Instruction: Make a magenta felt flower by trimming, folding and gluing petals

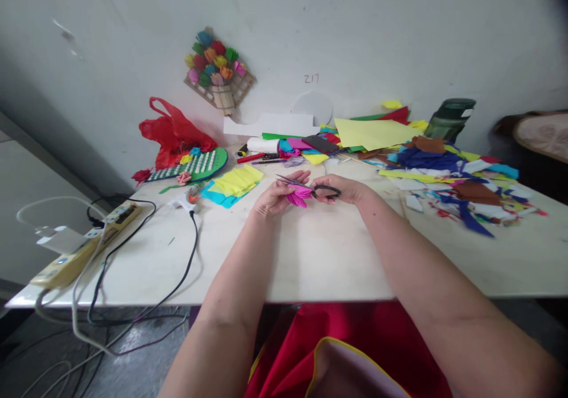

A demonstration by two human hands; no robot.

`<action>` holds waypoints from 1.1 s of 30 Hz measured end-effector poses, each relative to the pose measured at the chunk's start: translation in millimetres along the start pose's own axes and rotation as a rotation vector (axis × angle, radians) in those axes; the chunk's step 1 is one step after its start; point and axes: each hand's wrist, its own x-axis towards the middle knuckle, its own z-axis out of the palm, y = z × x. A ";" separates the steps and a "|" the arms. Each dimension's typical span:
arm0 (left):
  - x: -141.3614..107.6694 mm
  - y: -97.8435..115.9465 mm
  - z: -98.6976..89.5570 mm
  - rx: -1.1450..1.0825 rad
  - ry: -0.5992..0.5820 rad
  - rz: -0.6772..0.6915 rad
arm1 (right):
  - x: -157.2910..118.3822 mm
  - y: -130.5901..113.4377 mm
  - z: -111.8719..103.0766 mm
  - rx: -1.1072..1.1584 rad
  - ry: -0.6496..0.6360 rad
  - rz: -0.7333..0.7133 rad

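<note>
Over the middle of the white table, my left hand (pixel 277 198) pinches a small folded bunch of magenta crepe paper (pixel 300 196) between thumb and fingers. My right hand (pixel 341 188) is closed round the black handles of a pair of scissors (pixel 327 191). The blades point left and lie across the top of the magenta paper, close to my left fingers. Whether the blades are apart is too small to tell. Left of my left hand lie yellow paper sheets (pixel 238 180) on top of blue paper sheets (pixel 223 196).
A yellow power strip (pixel 91 241) with trailing cables lies at the left. Behind it are a red plastic bag (pixel 173 129) and a green board (pixel 214 164). Paper scraps (pixel 477 194) are heaped at the right, near a green bottle (pixel 450 120). A paper flower bouquet (pixel 217 67) hangs on the wall.
</note>
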 end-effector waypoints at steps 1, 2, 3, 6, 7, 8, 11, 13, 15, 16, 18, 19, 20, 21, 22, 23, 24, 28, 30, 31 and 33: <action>-0.2 0.0 0.3 -0.001 -0.002 -0.003 | -0.4 -0.6 0.7 -0.001 -0.001 0.008; -0.2 -0.2 0.5 -0.003 -0.006 -0.005 | -0.7 -1.0 1.3 -0.004 -0.001 0.013; -0.3 -0.3 0.6 -0.005 -0.011 -0.006 | -0.8 -1.0 1.6 -0.007 0.001 0.013; 0.0 -0.8 -0.2 -0.013 -0.019 -0.011 | 0.5 1.5 0.6 -0.003 0.004 -0.002; 0.2 -0.9 -0.8 -0.014 -0.019 -0.013 | 1.3 2.8 -0.1 0.001 0.003 -0.010; 0.3 -0.9 -1.5 -0.013 -0.018 -0.013 | 2.2 4.2 -0.8 0.004 0.001 -0.017; 0.4 -0.9 -2.6 -0.002 -0.015 -0.011 | 4.2 6.8 -1.6 0.001 -0.004 -0.025; 0.4 -0.8 -2.3 0.007 -0.012 -0.010 | 4.5 6.6 -0.8 0.002 -0.013 -0.016; 0.3 -0.6 -1.4 0.012 -0.013 -0.016 | 4.4 5.7 0.3 0.008 -0.026 -0.003; 0.4 -0.6 -1.1 0.013 -0.016 -0.018 | 4.5 5.5 0.7 0.014 -0.032 -0.002; 0.5 -0.6 -1.0 0.011 -0.018 -0.018 | 5.1 6.3 0.5 0.024 -0.035 -0.012; 0.7 -0.6 -1.3 0.010 -0.018 -0.017 | 5.8 7.3 0.1 0.026 -0.032 -0.021; 0.8 -0.6 -1.9 0.009 -0.017 -0.016 | 6.6 8.6 -0.5 0.025 -0.028 -0.031; 0.9 -0.7 -2.7 0.009 -0.016 -0.014 | 7.5 9.9 -1.0 0.021 -0.023 -0.039; 1.0 -0.8 -3.5 0.010 -0.015 -0.013 | 8.3 11.1 -1.3 0.016 -0.019 -0.042; 1.0 -0.9 -4.3 0.011 -0.014 -0.011 | 8.9 12.0 -1.3 0.014 -0.017 -0.040; 1.0 -1.1 -5.0 0.013 -0.015 -0.009 | 9.4 12.2 -0.9 0.015 -0.016 -0.035; 0.7 -1.8 -5.6 0.018 -0.022 -0.011 | 8.8 8.5 2.7 0.017 -0.028 -0.031; 0.6 -1.9 -4.7 0.020 -0.032 -0.016 | 8.2 6.1 3.9 0.016 -0.027 -0.047; 0.6 -1.8 -4.2 0.021 -0.034 -0.018 | 8.0 5.5 4.1 0.019 -0.025 -0.054; 0.5 -1.2 -3.1 0.021 -0.029 -0.016 | 8.1 5.6 3.8 0.030 -0.022 -0.054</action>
